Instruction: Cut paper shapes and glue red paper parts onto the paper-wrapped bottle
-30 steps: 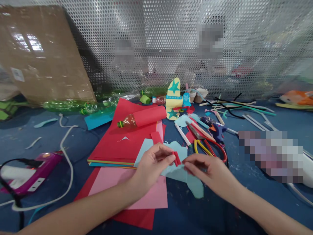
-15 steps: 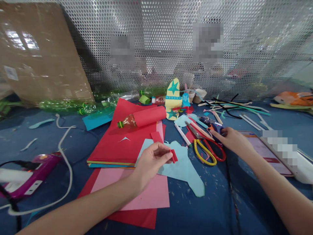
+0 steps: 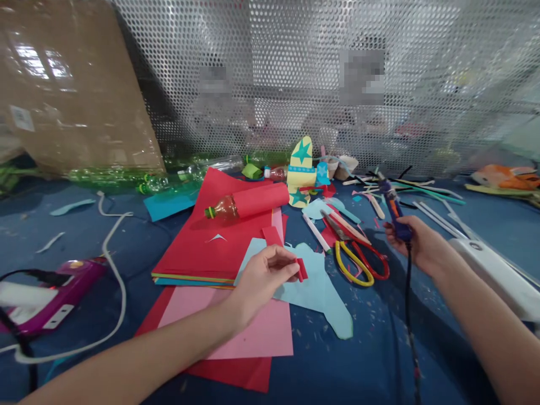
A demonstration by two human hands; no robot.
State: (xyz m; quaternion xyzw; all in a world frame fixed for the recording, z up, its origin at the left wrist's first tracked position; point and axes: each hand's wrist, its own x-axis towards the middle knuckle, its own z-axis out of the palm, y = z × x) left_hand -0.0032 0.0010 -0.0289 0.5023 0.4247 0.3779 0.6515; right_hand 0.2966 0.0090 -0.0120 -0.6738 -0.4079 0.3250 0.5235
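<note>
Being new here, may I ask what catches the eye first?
The left hand pinches a small red paper piece over a pale blue cutout at centre. The right hand grips a glue gun right of the scissors. A yellow paper rocket stands by the mesh wall behind.

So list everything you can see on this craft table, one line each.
scrap: 1, red, pinched in left hand
glue gun: 1, blue, in right hand, nozzle up
cutout: 1, light blue, under the scrap
paper stack: 1, red on top, centre
pink sheet: 1, pink, near edge
bottle: 1, wrapped in red paper, on paper stack
scissors: 2, yellow and red handles, between the hands
rocket: 1, yellow with teal stars, upright at back
green bottles: several, by cardboard
cardboard: 1, brown, leaning far left
table: 1, blue
left hand: 1, centre
right hand: 1, right
</note>
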